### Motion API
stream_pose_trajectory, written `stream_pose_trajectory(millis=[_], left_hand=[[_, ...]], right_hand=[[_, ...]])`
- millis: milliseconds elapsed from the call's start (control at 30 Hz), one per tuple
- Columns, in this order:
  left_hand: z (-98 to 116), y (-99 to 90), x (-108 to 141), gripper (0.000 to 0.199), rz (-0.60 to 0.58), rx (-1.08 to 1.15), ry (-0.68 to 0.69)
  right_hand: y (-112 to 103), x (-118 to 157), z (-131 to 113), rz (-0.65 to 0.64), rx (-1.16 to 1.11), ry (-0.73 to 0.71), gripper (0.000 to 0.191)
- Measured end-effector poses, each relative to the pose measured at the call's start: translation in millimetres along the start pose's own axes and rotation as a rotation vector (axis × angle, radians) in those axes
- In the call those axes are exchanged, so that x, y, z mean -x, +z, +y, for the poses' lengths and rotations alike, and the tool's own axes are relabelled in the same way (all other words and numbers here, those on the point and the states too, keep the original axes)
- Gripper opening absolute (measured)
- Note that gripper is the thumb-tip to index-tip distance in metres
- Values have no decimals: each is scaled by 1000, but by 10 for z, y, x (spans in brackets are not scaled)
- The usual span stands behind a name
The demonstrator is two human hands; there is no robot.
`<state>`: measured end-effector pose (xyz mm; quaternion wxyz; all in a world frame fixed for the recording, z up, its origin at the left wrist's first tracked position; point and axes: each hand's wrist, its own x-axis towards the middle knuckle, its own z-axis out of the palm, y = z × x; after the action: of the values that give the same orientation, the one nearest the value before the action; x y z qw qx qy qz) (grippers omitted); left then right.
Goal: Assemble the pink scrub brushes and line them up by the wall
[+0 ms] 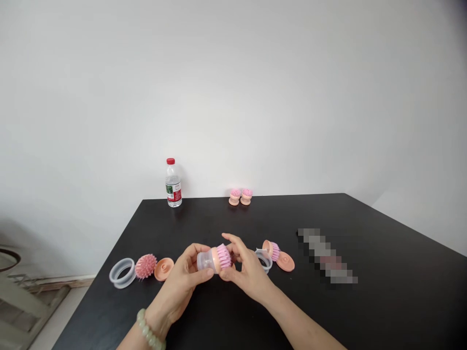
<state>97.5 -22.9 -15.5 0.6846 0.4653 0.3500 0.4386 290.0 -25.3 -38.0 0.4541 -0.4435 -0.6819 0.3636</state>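
Observation:
Between my hands, above the table's front part, is a small round scrub brush lying on its side. Its pink bristles point right, a peach band sits in the middle, and a translucent collar is at the left. My left hand grips the collar with thumb and fingers. My right hand closes on the bristle end, thumb below and index finger raised. Left of my hands lie a translucent ring, a pink bristle head and a peach disc. Right of them are another translucent ring, a peach-and-pink brush head and a peach disc.
Two whole brushes stand at the table's back edge by the wall. A water bottle with a red cap stands at the back left. A blurred-out long item lies on the right of the black table.

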Motion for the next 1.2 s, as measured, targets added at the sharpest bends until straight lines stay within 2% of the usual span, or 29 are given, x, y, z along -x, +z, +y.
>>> stream_pose_trajectory(millis=[133, 333, 533, 700, 833, 900, 1033, 1133, 1200], left_hand=[[-10, -15, 0, 40, 1, 27, -12], [-21, -23, -5, 42, -13, 21, -12], [-33, -21, -7, 41, -11, 38, -1], [-105, -61, -32, 46, -18, 26, 39], [-110, -71, -48, 47, -21, 18, 45], [-81, -63, -42, 47, -24, 12, 38], [-32, -42, -12, 45, -59, 73, 55], [-31, -22, 15, 48, -18, 121, 11], [-34, -3, 32, 48, 14, 58, -37]], right_hand=[[12, 9, -7, 12, -29, -57, 83], [7, 19, -7, -17, -40, 50, 74], [-13, 9, -32, 3, -20, 23, 81], [-16, -7, -21, -39, -117, 67, 70], [-8, -7, -39, -29, -158, 78, 78], [-3, 0, -67, -47, -184, 103, 76], [-3, 12, -91, -41, -190, 49, 61], [-2, 22, -77, -5, -184, -2, 59], [2, 32, -67, 10, -178, -22, 60]])
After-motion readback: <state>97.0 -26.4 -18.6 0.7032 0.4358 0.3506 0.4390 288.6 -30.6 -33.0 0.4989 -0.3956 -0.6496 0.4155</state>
